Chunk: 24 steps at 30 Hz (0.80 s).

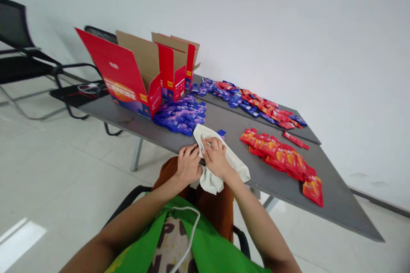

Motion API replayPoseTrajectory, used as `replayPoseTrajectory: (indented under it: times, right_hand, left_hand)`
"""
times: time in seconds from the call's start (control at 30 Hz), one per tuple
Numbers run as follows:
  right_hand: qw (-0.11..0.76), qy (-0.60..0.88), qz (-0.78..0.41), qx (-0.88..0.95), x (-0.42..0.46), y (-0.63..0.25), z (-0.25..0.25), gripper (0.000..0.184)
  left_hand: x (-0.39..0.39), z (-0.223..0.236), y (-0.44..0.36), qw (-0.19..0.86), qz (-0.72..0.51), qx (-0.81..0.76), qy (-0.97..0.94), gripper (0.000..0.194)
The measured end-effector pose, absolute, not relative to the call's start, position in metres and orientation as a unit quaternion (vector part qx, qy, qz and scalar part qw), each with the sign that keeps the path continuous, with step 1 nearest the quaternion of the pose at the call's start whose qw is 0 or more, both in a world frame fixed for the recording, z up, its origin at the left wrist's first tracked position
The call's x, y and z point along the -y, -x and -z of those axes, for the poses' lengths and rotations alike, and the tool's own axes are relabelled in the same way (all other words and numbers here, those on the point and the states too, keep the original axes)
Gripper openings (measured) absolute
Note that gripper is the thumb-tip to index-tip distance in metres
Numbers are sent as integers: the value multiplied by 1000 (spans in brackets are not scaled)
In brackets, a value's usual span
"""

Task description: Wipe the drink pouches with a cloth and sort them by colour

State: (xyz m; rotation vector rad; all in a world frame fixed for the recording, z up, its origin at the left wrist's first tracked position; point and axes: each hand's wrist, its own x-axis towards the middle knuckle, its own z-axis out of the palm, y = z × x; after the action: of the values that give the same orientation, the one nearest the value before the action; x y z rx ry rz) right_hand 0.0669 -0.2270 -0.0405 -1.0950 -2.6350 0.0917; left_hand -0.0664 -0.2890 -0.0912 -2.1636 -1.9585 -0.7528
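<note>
The half-curled right hand [216,158] grips a white cloth [236,163] at the tabletop's edge [153,143], the bent left hand's [188,164] hold unclear to me, while red pouches [278,153] and purple pouches [181,115] lie unboxed near 3 open cartons [126,81].

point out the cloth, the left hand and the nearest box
Cloth [236,163], head view, its right side.
Left hand [188,166], head view, back of the hand.
Nearest box [120,74], head view, its red front.
</note>
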Motion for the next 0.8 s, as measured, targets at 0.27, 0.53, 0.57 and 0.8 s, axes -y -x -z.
replayPoseTrajectory:
  times: [0.27,0.53,0.57,0.8]
  right_hand:
    - [63,451,-42,889,182,-56,30,39]
    - [53,540,3,840,158,-47,16,38]
    - [56,544,9,837,161,-49,15,39]
    - [81,381,3,921,206,-69,27,38]
  left_hand:
    - [295,42,66,69,191,647,735,46]
    - [295,55,63,61,185,672,715,49]
    - [294,55,64,59,183,674,714,48]
    - [289,47,67,42,148,675,721,38]
